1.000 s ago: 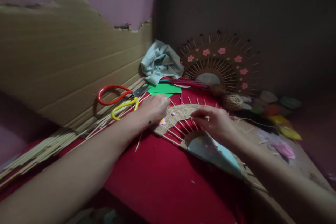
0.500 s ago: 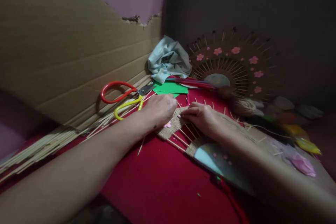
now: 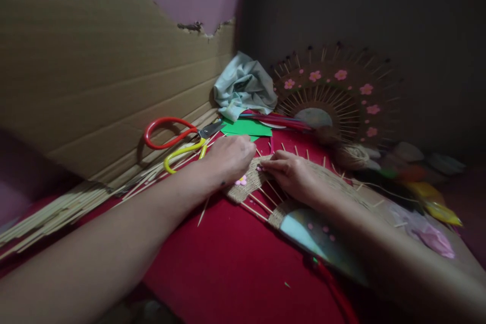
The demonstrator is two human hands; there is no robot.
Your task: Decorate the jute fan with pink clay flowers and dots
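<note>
A half-round fan of thin sticks and woven tan cord [image 3: 243, 193] lies in front of me, with a pale blue painted centre panel [image 3: 299, 228]. A pink flower [image 3: 241, 180] sits on its woven band. My left hand [image 3: 235, 154] is closed in a fist at the band's far edge; its fingertips are hidden. Over the band, my right hand [image 3: 290, 172] pinches at a small pink piece [image 3: 259, 167], its fingertips right at the woven surface. Whether that piece is stuck down, I cannot tell.
Scissors [image 3: 172, 142] with red and yellow handles lie open beyond my left forearm, near long thin sticks [image 3: 56, 212]. Green paper [image 3: 246, 127] and a crumpled cloth [image 3: 245, 83] lie farther back. A flowered fan [image 3: 351, 101] stands behind, a twine ball [image 3: 353, 156] before it.
Both hands stay almost in place. My left hand has shifted very slightly, and more of the pink flower beside it shows. The right fingertips remain at the small pink piece.
</note>
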